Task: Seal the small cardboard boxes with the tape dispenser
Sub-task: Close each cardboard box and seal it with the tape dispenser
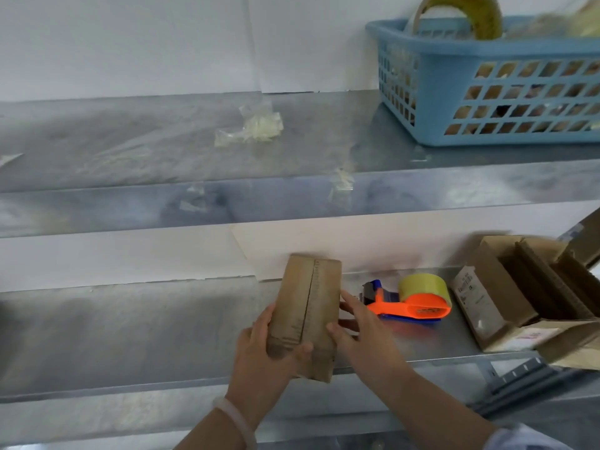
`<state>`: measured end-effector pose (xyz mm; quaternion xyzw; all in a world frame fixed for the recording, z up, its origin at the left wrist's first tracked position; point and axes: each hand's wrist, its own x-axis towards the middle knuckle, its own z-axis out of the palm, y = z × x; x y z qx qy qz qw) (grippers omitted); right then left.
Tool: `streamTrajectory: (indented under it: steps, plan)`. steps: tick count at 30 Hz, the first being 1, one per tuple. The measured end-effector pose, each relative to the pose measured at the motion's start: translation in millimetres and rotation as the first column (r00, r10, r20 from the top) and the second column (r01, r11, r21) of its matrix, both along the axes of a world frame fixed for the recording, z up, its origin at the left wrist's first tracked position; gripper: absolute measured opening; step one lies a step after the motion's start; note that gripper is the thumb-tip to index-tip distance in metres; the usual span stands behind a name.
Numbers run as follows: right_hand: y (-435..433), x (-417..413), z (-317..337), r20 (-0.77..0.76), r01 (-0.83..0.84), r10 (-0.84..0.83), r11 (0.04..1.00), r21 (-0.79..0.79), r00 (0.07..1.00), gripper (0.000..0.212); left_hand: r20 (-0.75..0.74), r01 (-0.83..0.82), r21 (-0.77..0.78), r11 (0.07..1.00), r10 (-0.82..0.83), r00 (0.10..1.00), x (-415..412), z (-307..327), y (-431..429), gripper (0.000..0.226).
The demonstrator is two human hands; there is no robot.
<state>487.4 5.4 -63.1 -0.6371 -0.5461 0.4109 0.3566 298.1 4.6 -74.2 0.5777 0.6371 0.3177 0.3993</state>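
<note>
Head view: white wall (130, 43) behind; basket (438, 50) on the upper shelf (130, 141), dispenser (412, 300) and carton (493, 287) on the lower shelf (130, 336). Left hand (269, 352) curls round the box (308, 306), right hand (360, 332) pinches its side, just left of the dispenser
</note>
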Motion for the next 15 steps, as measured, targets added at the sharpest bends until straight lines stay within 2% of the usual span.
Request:
streamTrajectory:
  steps: [3, 6, 7, 9, 11, 12, 14, 15]
  plan:
    - [0.9, 28.4, 5.6, 0.078, -0.017, 0.009, 0.995, 0.098, 0.997, 0.05, -0.014, 0.05, 0.033, 0.998, -0.049, 0.999, 7.5, -3.8, -3.6, 0.092]
    - [8.3, 77.1, 18.7, 0.229, 0.124, -0.193, 0.951, 0.283, 0.954, 0.047, 0.019, 0.032, 0.01, 0.999, -0.032, 0.999, 16.3, -1.0, -5.2, 0.096]
    - [10.9, 95.6, 24.4, 0.343, 0.135, -0.229, 0.951, 0.277, 0.911, 0.054, 0.014, 0.019, -0.01, 1.0, -0.019, 1.0, 18.9, 3.1, -6.3, 0.097]
    - [17.7, 129.4, 33.1, 0.528, 0.143, -0.164, 0.986, 0.082, 0.833, 0.073, -0.043, -0.015, -0.018, 1.0, 0.015, 0.999, 23.7, 13.6, -8.0, 0.098]
    - [23.3, 151.9, 28.1, 0.573, 0.144, -0.039, 0.98, -0.139, 0.819, 0.081, -0.147, -0.048, 0.138, 0.989, 0.068, 0.987, 30.1, 30.5, -8.8, 0.09]
    - [24.3, 157.8, 21.5, 0.583, 0.131, 0.0, 0.974, -0.182, 0.812, 0.078, -0.165, -0.034, 0.264, 0.964, 0.08, 0.983, 35.3, 38.6, -7.9, 0.079]
    - [20.5, 165.0, 9.3, 0.618, 0.098, 0.008, 0.986, -0.137, 0.786, 0.069, -0.121, 0.05, 0.407, 0.912, -0.001, 0.993, 54.3, 62.8, -5.7, 0.058]
    - [16.1, 165.9, 4.9, 0.63, 0.099, -0.017, 0.991, -0.095, 0.777, 0.064, -0.047, 0.106, 0.371, 0.922, -0.095, 0.994, 68.2, 76.5, -6.2, 0.046]
